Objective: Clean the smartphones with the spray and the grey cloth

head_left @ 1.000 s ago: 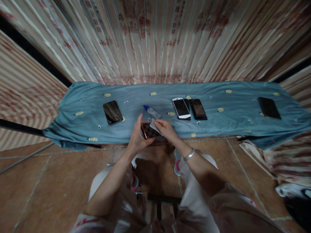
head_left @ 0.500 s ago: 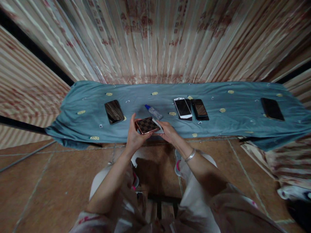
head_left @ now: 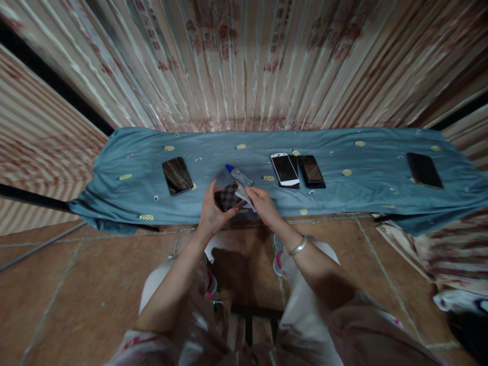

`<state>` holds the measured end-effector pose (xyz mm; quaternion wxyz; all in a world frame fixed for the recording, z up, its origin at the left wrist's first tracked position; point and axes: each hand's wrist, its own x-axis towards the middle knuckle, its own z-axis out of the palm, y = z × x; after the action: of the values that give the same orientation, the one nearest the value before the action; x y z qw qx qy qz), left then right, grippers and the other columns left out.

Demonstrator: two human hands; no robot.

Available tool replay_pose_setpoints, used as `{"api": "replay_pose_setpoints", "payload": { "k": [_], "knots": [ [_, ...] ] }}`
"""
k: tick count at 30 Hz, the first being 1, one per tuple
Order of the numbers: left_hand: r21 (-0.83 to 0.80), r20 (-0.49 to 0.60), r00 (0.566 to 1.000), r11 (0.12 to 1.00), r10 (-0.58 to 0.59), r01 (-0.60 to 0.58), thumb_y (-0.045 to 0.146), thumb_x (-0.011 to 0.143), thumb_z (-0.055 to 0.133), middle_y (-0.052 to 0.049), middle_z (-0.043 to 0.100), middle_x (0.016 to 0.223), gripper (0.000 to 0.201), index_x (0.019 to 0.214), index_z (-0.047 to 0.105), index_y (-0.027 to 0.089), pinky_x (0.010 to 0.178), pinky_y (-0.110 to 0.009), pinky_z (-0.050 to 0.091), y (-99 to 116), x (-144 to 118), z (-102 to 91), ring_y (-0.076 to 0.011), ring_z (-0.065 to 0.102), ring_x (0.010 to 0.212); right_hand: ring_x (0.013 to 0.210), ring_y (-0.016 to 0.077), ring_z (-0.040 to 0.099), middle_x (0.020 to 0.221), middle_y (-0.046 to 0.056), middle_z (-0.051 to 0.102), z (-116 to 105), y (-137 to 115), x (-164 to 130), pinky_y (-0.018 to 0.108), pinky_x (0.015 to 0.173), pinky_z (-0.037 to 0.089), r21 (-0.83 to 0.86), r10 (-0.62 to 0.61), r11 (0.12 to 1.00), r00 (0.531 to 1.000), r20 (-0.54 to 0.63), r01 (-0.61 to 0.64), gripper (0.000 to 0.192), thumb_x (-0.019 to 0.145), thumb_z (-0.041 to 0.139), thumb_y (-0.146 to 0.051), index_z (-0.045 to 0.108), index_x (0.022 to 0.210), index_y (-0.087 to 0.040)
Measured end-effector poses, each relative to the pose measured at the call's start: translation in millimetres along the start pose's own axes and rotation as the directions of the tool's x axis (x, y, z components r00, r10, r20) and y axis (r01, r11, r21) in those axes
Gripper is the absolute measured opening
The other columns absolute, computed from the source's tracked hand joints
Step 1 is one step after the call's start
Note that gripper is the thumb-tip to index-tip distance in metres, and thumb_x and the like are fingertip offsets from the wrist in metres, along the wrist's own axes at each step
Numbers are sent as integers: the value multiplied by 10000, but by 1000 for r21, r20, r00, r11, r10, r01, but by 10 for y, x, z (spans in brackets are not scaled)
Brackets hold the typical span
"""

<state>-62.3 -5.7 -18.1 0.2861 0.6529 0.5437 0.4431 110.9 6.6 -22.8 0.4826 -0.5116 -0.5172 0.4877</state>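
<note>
From my remote seat I see the checkered phone [head_left: 227, 196] held just above the near edge of the counter [head_left: 125, 201], which is draped in a blue cloth. Its patterned back faces up toward the camera, and its long axis runs from lower left to upper right, tilted so the right end sits a little higher. The left hand [head_left: 212, 213] is clamped on the phone's left end, thumb along the near-left edge and fingers wrapped underneath. The right hand [head_left: 261, 203] pinches a small pale wipe [head_left: 243, 194] against the phone's right end; I cannot tell how much of the wipe lies under the fingers.

The phone's screen side is hidden from me, and its lower edge is covered by the left palm. Just beyond the hands, a small clear bottle [head_left: 239, 175] with a blue cap lies on its side on the cloth, cap pointing left and away.

Both forearms reach forward from the bottom of the view and converge at the phone, wrists slightly bent inward, a metal bracelet [head_left: 298, 245] on the right wrist. The picture is dim, and fine detail on the phone's edges is hard to make out.
</note>
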Motion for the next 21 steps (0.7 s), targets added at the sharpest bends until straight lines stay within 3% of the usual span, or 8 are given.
{"api": "replay_pose_setpoints", "payload": {
  "k": [8,13,18,21],
  "knots": [
    [11,26,999,999,-39,39,360,491,881,-88,607,1026,836,1244,569,175,916,-447,468,14,-44,64,-271,585,983,766,210,657,745,38,706,-15,-96,-48,304,732,484,-328,-160,935,986,-55,133,443,965,385,-481,715,864,-204],
    [-148,79,974,963,-213,223,457,496,866,-66,626,954,789,1181,607,163,870,-404,462,63,-48,84,-225,588,895,844,233,688,790,63,730,-42,-159,-74,326,770,506,-400,-166,907,985,-51,132,531,990,297,-534,718,901,-222],
    [-428,198,901,793,-386,434,480,475,870,-4,634,792,716,1080,644,170,730,-313,473,171,-55,132,-160,585,747,887,252,697,835,96,726,-40,-246,-94,363,832,515,-521,-144,847,989,-34,106,603,1004,217,-537,710,897,-207],
    [-557,270,866,665,-421,497,510,512,847,-4,659,771,626,1006,669,168,687,-285,474,228,-77,184,-149,594,712,1076,252,652,1076,134,705,5,-230,-88,390,981,472,-559,-203,816,978,-37,148,606,1016,180,-495,698,1011,-180]
  ]
}}
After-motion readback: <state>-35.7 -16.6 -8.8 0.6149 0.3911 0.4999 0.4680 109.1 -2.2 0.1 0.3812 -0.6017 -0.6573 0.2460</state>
